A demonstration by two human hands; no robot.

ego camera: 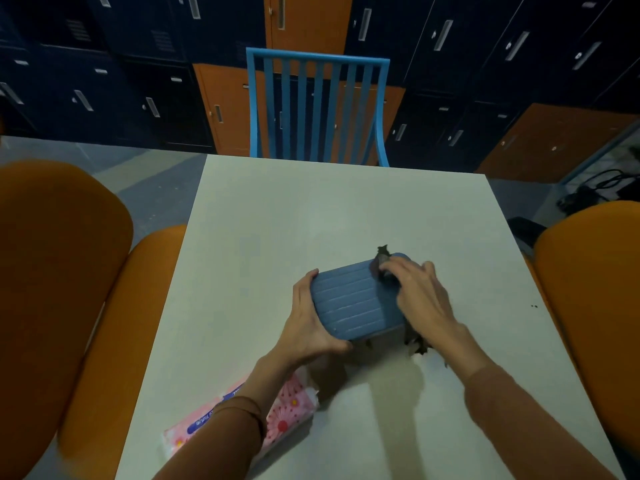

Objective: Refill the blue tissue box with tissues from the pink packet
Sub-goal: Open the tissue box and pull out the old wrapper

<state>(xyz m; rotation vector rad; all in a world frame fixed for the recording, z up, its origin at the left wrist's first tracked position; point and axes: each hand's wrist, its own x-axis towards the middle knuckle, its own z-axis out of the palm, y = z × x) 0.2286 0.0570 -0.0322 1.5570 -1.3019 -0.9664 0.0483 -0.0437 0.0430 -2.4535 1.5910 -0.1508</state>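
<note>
Hands | left point(311, 323) grips blue tissue box point(353, 306) | right point(419, 292) pinches dark scrap point(380, 260) | pink packet point(291, 407) half-hidden

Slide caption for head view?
Left hand and right hand hold blue tissue box; pink packet lies on table beneath left forearm.

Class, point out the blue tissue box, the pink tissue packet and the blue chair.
blue tissue box point(349, 306), head view, ribbed top face
pink tissue packet point(294, 407), head view, flowered wrapper beside the forearm
blue chair point(317, 58), head view, top rail of the back
</note>
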